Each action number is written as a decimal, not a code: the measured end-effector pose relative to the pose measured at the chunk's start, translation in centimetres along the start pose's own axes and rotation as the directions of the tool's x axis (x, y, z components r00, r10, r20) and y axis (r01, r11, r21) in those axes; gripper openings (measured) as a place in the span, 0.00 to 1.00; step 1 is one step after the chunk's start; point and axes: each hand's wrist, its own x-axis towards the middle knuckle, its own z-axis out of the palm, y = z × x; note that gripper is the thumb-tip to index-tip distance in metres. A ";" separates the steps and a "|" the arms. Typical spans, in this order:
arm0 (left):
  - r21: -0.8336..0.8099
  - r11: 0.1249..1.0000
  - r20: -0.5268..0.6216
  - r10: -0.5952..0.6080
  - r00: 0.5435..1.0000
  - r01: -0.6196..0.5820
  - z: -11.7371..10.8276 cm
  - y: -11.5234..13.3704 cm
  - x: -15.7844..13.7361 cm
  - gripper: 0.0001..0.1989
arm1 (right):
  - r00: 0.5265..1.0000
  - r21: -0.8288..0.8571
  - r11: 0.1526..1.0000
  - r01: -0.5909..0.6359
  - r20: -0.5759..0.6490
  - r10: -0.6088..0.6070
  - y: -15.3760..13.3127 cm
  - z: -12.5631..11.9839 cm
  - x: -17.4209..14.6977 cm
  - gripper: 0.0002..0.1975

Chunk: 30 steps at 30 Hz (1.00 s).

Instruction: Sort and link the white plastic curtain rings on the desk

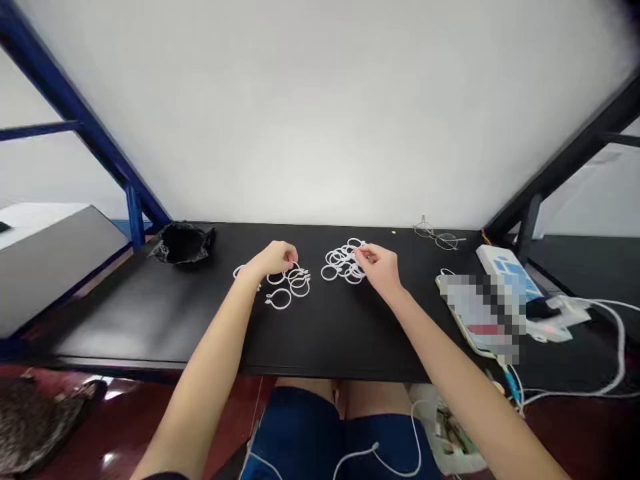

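Observation:
Several thin white open rings with small knobbed ends lie on a black table in two groups. At the left group, my left hand (275,259) is bent down with its fingers pinched at the upper edge of a white ring (299,287) cluster. One loose ring (280,308) lies nearest the table's front, and another is partly hidden behind my left wrist. To the right, my right hand (381,268) has thumb and forefinger closed on a ring at the edge of a denser, overlapping pile (340,260). Its other fingers are curled in.
A black plastic bag (183,243) stands open at the back left. Eyeglasses (447,241) lie at the back right. A phone (467,320), a white-and-blue box (505,267) and white cables (620,340) occupy the right side. Blue metal bars (100,140) rise at the left.

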 end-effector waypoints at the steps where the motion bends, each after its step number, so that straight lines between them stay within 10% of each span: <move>1: 0.008 0.999 -0.104 0.032 0.994 -0.031 -0.2 0.1 0.0 0.09 | 1.000 0.002 1.000 -0.002 0.004 0.002 0.0 0.0 0.0 0.12; 5: -0.009 0.992 -0.379 0.110 0.919 -0.122 -0.8 0.4 0.1 0.09 | 1.000 0.002 1.000 -0.004 0.008 0.004 0.0 -0.1 0.0 0.12; 16: -0.332 0.937 -0.545 -0.095 0.833 -0.110 -1.0 1.2 0.2 0.06 | 1.000 -0.008 1.000 0.023 0.007 -0.023 0.3 0.0 0.0 0.11; 22: -0.625 0.781 -0.381 -0.309 0.871 0.004 -1.2 0.6 0.5 0.06 | 1.000 0.003 1.000 0.023 0.019 -0.023 0.3 0.1 -0.1 0.12; 30: -0.196 0.967 -0.479 -0.238 0.845 0.162 -0.8 -0.1 0.4 0.08 | 0.999 0.005 1.000 0.023 0.041 -0.023 0.0 0.1 -0.2 0.12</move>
